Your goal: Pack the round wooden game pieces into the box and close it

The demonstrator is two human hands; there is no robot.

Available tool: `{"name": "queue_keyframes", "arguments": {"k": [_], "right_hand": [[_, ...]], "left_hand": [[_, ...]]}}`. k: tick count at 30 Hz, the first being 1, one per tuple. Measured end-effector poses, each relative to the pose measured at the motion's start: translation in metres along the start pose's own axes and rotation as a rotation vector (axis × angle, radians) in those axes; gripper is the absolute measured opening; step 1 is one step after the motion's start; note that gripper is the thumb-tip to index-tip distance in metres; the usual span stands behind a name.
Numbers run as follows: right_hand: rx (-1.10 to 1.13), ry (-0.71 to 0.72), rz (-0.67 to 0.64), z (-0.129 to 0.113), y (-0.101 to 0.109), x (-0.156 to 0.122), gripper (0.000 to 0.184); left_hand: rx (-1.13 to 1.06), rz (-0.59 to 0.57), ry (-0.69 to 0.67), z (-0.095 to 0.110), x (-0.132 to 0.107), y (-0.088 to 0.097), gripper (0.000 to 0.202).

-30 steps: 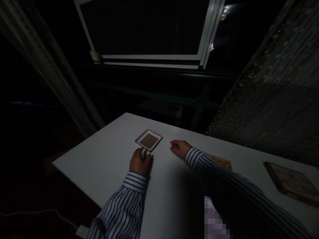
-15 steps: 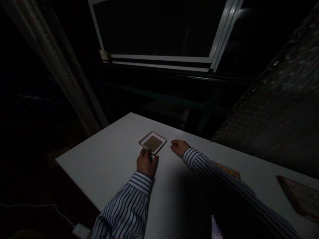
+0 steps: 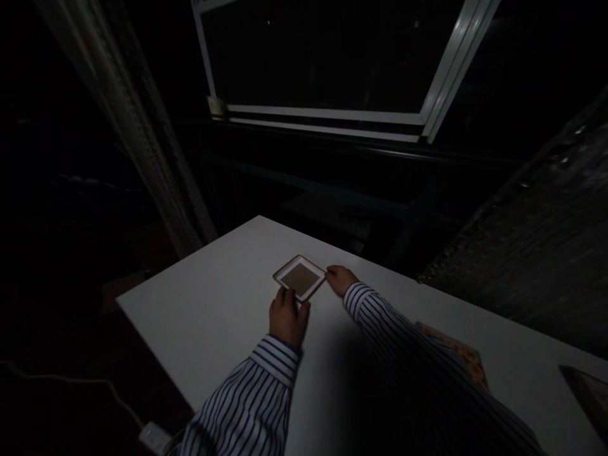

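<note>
A small square frame (image 3: 301, 277) lies on the white table (image 3: 213, 304), with a thin brown rim, a white inner border and a grey-brown centre. My left hand (image 3: 287, 318) grips its near corner, the fingers along the near left edge and the thumb at the right of the corner. At the frame's right corner, the curled fingertips of my right hand (image 3: 341, 280) close on the rim. Both sleeves are striped. Dim light hides the finer detail of the fingers.
Partly behind my right forearm lies a patterned flat piece (image 3: 468, 358). A dark-edged flat item (image 3: 586, 392) sits at the table's right end. A power strip (image 3: 154, 437) with a white cable is at lower left. Beyond the table stands a white-framed window or panel (image 3: 323, 114).
My right hand has moved left to the frame's right corner and now touches it. My left hand stays at the near corner. The view has shifted slightly.
</note>
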State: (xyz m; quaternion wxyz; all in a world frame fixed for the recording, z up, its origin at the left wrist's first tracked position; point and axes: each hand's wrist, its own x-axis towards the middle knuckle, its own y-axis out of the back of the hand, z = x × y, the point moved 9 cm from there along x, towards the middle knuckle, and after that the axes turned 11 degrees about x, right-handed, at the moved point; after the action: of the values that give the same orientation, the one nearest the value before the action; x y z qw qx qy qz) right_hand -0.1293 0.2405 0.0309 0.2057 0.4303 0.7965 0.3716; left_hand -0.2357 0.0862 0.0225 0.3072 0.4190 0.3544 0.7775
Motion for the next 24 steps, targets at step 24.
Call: {"name": "queue_keyframes", "arguments": {"k": [24], "right_hand": [[0.323, -0.086, 0.105, 0.020, 0.005, -0.006, 0.019]], "left_hand": [[-0.377, 0.031, 0.140, -0.013, 0.001, 0.002, 0.042]]}}
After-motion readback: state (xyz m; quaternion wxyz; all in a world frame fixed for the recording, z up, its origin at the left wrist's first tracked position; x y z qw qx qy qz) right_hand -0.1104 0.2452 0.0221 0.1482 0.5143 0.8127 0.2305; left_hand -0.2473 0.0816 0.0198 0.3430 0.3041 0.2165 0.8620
